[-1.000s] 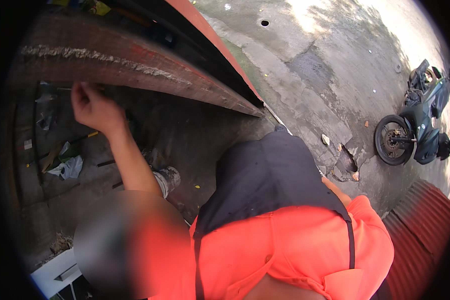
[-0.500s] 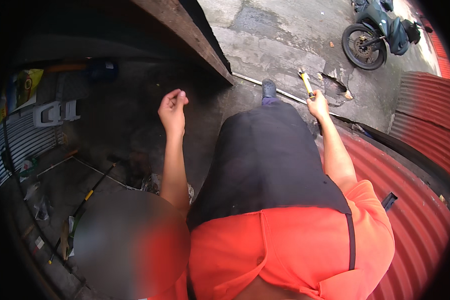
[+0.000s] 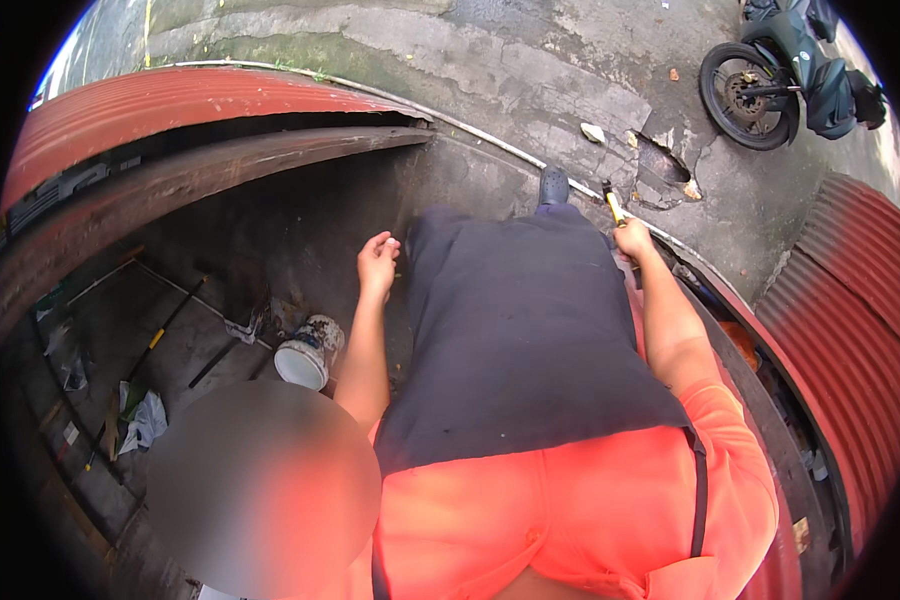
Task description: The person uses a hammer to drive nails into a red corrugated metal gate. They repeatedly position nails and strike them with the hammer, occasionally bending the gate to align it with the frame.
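My right hand (image 3: 633,240) is wrapped round the handle of a hammer (image 3: 616,208) with a yellow and black grip. Its small dark head points up and away from me, near a white pipe along the ground edge. Over the dark floor to the left, my left hand (image 3: 377,265) is raised with fingers curled and the thumb pressed against them. Whatever it may pinch is too small to make out. A black apron (image 3: 530,335) covers my front between the two arms. One dark clog (image 3: 554,184) shows beyond its hem.
A wooden beam (image 3: 220,172) under red corrugated sheet (image 3: 200,95) spans the left. Below stand a paint-stained white bucket (image 3: 302,364) and a black-and-yellow pole (image 3: 160,335). Broken concrete has a hole (image 3: 662,168) ahead. A motorcycle (image 3: 770,90) is parked far right, beyond more red sheeting (image 3: 850,300).
My view has shifted, bringing the red sheet, more of the beam and the white bucket into sight. Both hands appear lower in the picture, the left nearer the apron. The hammer stays in my right hand.
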The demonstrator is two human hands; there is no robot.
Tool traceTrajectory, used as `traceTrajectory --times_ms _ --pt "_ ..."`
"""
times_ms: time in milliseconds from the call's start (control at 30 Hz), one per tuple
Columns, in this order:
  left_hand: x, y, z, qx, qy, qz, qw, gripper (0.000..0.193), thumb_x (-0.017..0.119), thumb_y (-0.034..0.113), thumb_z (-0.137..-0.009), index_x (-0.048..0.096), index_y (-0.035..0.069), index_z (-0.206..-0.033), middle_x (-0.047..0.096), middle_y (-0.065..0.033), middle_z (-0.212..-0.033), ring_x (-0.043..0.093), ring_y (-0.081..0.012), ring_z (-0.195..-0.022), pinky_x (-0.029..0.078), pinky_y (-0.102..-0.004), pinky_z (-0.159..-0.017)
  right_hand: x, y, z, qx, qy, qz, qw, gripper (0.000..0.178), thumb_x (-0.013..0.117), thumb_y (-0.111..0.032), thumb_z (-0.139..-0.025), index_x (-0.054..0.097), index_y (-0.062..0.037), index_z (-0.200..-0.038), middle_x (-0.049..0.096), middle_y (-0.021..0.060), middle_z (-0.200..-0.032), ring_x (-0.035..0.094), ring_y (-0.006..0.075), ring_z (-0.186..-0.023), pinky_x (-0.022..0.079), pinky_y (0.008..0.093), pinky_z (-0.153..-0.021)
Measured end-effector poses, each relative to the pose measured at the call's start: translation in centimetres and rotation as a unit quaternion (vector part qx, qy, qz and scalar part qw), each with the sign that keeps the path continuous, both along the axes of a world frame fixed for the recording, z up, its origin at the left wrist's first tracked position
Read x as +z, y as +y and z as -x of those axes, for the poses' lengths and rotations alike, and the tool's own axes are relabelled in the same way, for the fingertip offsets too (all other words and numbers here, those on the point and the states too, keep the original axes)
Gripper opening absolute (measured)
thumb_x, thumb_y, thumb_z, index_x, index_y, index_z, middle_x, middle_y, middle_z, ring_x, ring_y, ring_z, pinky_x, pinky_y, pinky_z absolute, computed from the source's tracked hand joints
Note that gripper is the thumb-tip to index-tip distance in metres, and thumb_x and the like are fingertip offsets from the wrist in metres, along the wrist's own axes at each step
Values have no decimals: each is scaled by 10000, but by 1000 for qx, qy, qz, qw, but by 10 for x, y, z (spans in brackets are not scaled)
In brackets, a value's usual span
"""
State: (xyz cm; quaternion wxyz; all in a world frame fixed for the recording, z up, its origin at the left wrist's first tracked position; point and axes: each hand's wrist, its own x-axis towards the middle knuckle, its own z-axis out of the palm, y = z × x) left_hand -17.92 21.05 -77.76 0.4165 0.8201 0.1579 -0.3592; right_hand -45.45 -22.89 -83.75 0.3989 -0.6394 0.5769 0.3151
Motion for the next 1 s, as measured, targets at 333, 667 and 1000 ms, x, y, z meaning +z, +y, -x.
traceTrajectory --times_ms 333,667,1000 --pt "-63 -90 89 1 44 -102 994 242 727 259 -962 749 31 -883 758 -79 -769 719 -149 -729 549 -332 -750 -11 -166 89 143 123 -27 982 217 574 -52 -886 673 116 -980 678 186 -714 671 260 -510 526 422 -435" --pt "-303 -218 4 386 23 75 919 199 705 259 -995 719 70 -1059 753 -37 -882 699 -119 -770 511 -282 -635 -98 -338 -146 212 -63 100 970 138 640 -105 -903 612 26 -933 578 58 -649 577 178 -478 473 357 -398" --pt "-389 -320 -28 554 -56 81 827 268 697 290 -1013 728 24 -991 720 -25 -840 665 -110 -715 500 -270 -676 -172 -316 -363 340 -10 -98 935 156 620 -151 -981 596 -23 -1068 547 19 -682 560 130 -474 489 294 -414"
